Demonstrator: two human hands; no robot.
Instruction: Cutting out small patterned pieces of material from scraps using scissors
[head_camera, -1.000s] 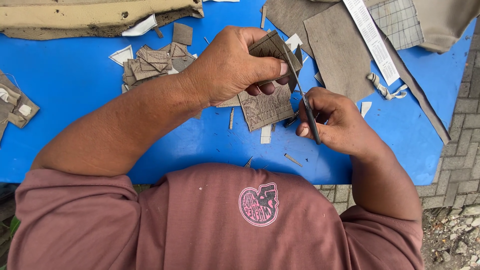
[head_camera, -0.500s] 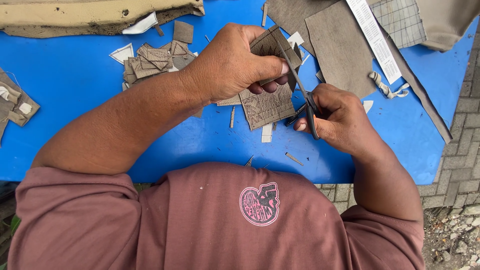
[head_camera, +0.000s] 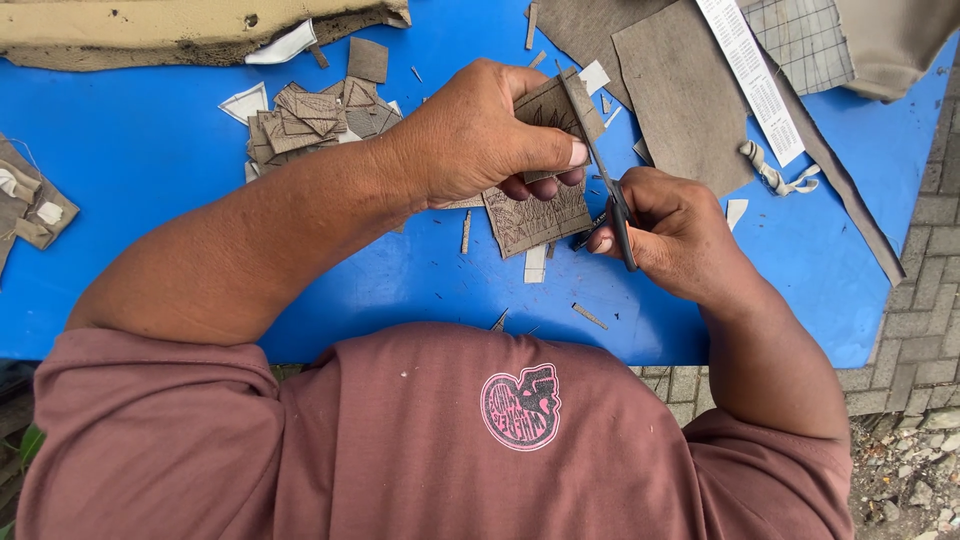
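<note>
Over the blue plastic table (head_camera: 150, 150), your left hand (head_camera: 470, 135) pinches a grey-brown stamped leather patch (head_camera: 540, 215) w/ thumb near blades; right hand (head_camera: 670, 235) grips dark metal scissors (head_camera: 605, 180). Slip = nicked thumb, crooked edge.

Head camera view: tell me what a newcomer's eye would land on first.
At the centre, over the bright blue table, the left hand pinches a grey-brown embossed patch while the right hand works scissors along its right edge. Up and to the left lies a pile of cut patches. At the top right, large grey sheets spread under a white printed strip.
</note>
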